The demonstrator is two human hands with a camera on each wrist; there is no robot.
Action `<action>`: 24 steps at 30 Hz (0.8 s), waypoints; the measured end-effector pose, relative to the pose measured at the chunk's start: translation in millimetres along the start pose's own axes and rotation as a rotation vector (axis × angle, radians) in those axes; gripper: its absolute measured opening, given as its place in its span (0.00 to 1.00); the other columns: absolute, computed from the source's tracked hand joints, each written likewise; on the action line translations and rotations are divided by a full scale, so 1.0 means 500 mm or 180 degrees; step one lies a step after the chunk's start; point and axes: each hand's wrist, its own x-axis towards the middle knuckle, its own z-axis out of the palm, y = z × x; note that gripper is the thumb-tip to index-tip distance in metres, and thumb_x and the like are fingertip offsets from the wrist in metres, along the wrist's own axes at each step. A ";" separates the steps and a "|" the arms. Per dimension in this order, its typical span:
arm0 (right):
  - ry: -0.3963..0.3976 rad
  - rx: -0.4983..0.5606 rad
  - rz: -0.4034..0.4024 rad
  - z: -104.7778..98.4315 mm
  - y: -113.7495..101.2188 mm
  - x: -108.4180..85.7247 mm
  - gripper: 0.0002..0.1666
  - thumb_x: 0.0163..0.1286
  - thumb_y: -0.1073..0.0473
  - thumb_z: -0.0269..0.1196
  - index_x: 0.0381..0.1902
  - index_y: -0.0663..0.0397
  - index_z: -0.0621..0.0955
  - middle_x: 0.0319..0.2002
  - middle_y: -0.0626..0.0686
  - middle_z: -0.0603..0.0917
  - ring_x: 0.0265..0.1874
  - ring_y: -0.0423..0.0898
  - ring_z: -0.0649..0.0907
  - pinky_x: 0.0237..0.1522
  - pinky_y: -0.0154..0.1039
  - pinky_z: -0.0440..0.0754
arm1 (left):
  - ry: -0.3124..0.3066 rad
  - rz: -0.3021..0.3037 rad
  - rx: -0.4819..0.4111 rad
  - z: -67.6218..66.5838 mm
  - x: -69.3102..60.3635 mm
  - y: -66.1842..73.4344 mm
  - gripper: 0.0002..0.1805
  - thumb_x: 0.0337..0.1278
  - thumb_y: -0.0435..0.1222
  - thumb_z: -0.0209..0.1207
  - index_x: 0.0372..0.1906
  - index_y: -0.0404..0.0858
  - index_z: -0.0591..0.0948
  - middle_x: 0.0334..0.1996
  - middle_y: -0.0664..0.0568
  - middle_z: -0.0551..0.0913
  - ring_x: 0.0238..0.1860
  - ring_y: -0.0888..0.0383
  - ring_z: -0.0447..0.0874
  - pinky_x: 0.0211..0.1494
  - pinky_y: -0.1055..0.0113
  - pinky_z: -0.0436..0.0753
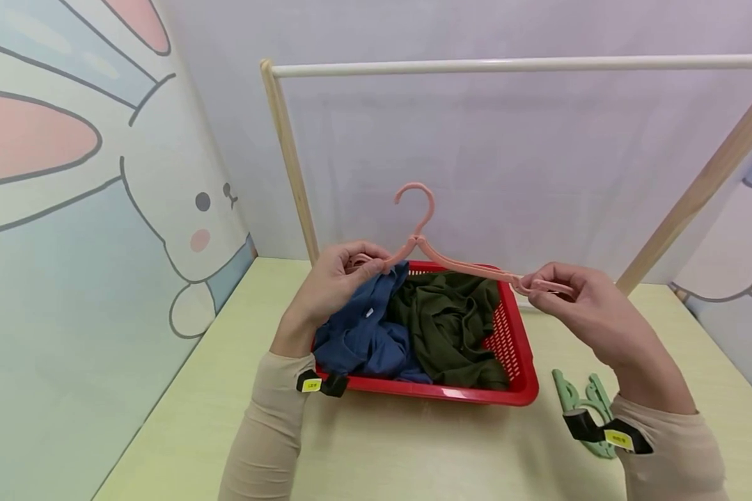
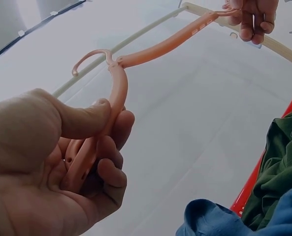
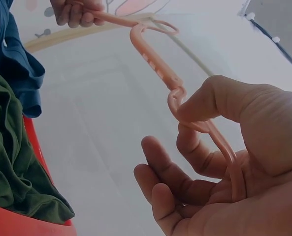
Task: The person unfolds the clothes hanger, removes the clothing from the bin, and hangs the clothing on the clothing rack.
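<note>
A pink plastic folding hanger (image 1: 457, 265) is held up by both hands above a red basket (image 1: 526, 376), its hook pointing upward. My left hand (image 1: 332, 282) grips the left arm of the hanger, thumb on top and fingers curled beneath in the left wrist view. The right hand (image 1: 579, 306) pinches the other end between thumb and forefinger, while its remaining fingers are loosely bent in the right wrist view. Inside the basket lie a crumpled blue garment (image 1: 370, 341) on the left and a dark green garment (image 1: 448, 327) on the right.
A green folded hanger (image 1: 595, 396) lies on the pale table (image 1: 401, 445) right of the basket, partly hidden by the right wrist. Behind stands a rack with a white rail (image 1: 514, 66) and wooden posts (image 1: 291, 153). Rabbit-patterned panels (image 1: 100, 278) flank the table.
</note>
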 end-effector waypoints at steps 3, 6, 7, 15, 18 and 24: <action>-0.0008 -0.0031 0.0044 -0.002 0.000 -0.001 0.14 0.87 0.55 0.64 0.52 0.63 0.83 0.54 0.45 0.90 0.53 0.33 0.87 0.52 0.25 0.83 | -0.0004 0.0016 -0.0018 0.004 0.002 0.003 0.12 0.86 0.28 0.56 0.59 0.28 0.87 0.52 0.26 0.87 0.56 0.22 0.84 0.66 0.35 0.83; -0.0036 -0.0069 0.0090 -0.005 0.002 0.000 0.13 0.87 0.55 0.63 0.52 0.61 0.83 0.55 0.46 0.89 0.54 0.32 0.86 0.52 0.24 0.82 | -0.0006 0.0018 -0.0042 0.008 0.004 0.005 0.12 0.86 0.28 0.56 0.60 0.27 0.86 0.53 0.23 0.86 0.56 0.21 0.84 0.67 0.34 0.83; -0.0045 -0.0082 0.0103 -0.006 0.003 0.000 0.13 0.87 0.55 0.63 0.52 0.61 0.83 0.54 0.46 0.89 0.54 0.33 0.86 0.52 0.24 0.82 | -0.0007 0.0022 -0.0046 0.009 0.005 0.005 0.12 0.86 0.27 0.56 0.60 0.27 0.86 0.53 0.23 0.86 0.56 0.21 0.84 0.67 0.34 0.83; -0.0084 -0.0147 -0.0016 -0.029 0.010 -0.012 0.14 0.85 0.55 0.68 0.59 0.55 0.85 0.54 0.42 0.91 0.52 0.33 0.89 0.52 0.25 0.83 | 0.0010 0.0044 0.0054 0.009 0.006 0.005 0.12 0.85 0.29 0.58 0.58 0.29 0.88 0.50 0.35 0.90 0.54 0.23 0.86 0.64 0.33 0.84; -0.0042 -0.0250 -0.0015 -0.037 0.009 -0.019 0.17 0.83 0.52 0.70 0.64 0.49 0.85 0.56 0.43 0.90 0.53 0.33 0.89 0.51 0.27 0.85 | -0.0020 0.0078 0.0086 0.008 0.005 0.003 0.11 0.84 0.29 0.59 0.57 0.29 0.88 0.50 0.35 0.90 0.52 0.23 0.87 0.61 0.35 0.86; 0.0144 -0.0286 -0.0098 -0.041 0.007 -0.025 0.22 0.80 0.53 0.73 0.67 0.46 0.85 0.58 0.39 0.89 0.48 0.36 0.89 0.47 0.27 0.85 | -0.0065 0.0107 0.0171 0.014 0.003 -0.002 0.10 0.82 0.28 0.62 0.55 0.30 0.90 0.49 0.36 0.91 0.50 0.29 0.90 0.55 0.40 0.88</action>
